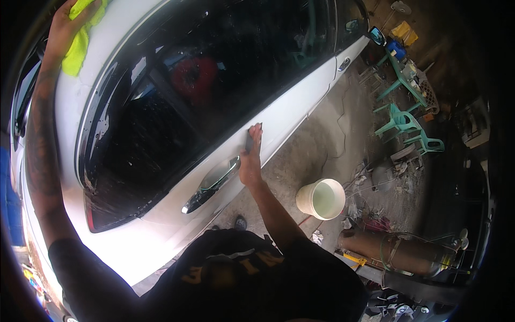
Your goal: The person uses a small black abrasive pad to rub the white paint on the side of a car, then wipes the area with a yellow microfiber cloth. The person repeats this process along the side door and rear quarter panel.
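Note:
My left hand [65,26] grips a bright yellow-green cloth [78,53] on the roof edge of a white car [284,110]; part of the cloth hangs down from under my fingers. Lower and to the right, my right hand [251,163] is pressed to the car's door just below the window line, its fingers closed along a small dark flat block [249,141]. The block's exact kind is not clear. Close beside that hand is the shiny door handle [199,199]. Water drops and streaks mark the dark side window [161,129].
A white bucket [307,201] of cloudy liquid stands on the floor right of my arm. Farther right are green plastic chairs [398,122], a green table [398,80] and scattered debris. A rusty brown cylinder [375,247] lies at the lower right. The car's side mirror [377,36] juts out ahead.

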`<state>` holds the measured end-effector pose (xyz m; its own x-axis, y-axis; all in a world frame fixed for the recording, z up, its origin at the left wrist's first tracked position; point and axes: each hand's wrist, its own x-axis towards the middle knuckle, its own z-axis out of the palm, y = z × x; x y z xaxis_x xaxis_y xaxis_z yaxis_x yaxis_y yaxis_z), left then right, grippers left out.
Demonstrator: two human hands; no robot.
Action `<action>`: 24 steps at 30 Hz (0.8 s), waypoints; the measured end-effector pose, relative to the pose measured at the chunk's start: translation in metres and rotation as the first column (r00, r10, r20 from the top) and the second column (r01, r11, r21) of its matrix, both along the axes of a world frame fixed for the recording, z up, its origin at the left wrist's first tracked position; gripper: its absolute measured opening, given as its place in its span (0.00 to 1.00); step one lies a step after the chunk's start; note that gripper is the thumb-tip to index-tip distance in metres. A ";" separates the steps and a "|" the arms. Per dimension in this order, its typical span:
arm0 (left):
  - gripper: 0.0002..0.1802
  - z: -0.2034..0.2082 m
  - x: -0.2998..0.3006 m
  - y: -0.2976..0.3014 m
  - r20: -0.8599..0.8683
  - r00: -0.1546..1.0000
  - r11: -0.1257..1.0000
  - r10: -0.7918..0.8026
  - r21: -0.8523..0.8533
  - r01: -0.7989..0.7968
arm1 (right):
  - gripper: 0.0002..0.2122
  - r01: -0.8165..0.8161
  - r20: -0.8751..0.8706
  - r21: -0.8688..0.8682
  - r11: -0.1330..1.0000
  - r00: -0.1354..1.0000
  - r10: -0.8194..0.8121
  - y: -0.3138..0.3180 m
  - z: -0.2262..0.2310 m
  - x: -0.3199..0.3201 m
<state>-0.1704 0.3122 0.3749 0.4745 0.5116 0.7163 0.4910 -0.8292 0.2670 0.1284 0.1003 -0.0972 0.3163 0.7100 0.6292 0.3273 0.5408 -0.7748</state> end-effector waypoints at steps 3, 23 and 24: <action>0.12 0.004 -0.016 -0.010 0.007 0.994 0.977 0.106 0.183 -0.105 | 0.36 0.124 0.216 -0.177 0.976 0.973 -0.084 0.033 0.008 0.032; 0.35 -0.005 -0.020 0.028 0.094 0.983 0.686 0.158 0.706 -0.178 | 0.28 -0.201 -0.710 -0.536 0.820 0.633 -0.309 0.068 0.008 0.077; 0.34 -0.002 -0.018 0.023 0.106 0.986 0.676 0.132 0.718 -0.168 | 0.29 -0.339 -0.795 -0.478 0.811 0.558 -0.235 0.075 0.010 0.103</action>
<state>-0.1888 0.3352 0.3729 0.3986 -0.1110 0.9104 0.6295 -0.6888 -0.3596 0.2314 0.1754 -0.0877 0.4126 0.8385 -0.3559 -0.5871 -0.0539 -0.8077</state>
